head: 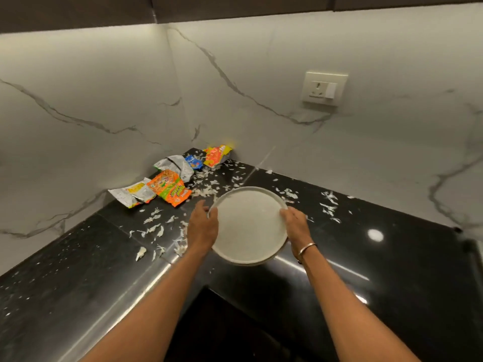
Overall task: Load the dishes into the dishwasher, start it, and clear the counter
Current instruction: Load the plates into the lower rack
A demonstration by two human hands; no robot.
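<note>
- Round pale grey plate [248, 226] sat over the inner corner of the glossy black stone counter [379, 257], held between both hands.
- Left hand [202, 226] gripped the plate's left rim: thumb lay on the top edge, the other fingers curled round the outside of the rim.
- Right hand [295, 226] gripped the right rim, fingers curled over the edge and pressed together. A thin metal bangle [307, 248] circled that wrist.
- The plate's upper face was bare. A second edge showed under its near side; could not tell whether that was another dish, nor whether the plate touched the counter.
- White shredded scraps [329, 205] lay scattered on the counter around the plate, thickest toward the back corner.
- Crumpled snack wrappers lay along the left wall: a white-and-yellow one [132, 194], an orange-and-green one [170, 188] just beside it, then a silver one [173, 165], a small blue one [193, 162] and an orange-and-yellow one [217, 155] in the corner.
- White veined marble backsplash [104, 100] rose behind; a cream wall socket [325, 88] was mounted on the right wall, well above the counter.
</note>
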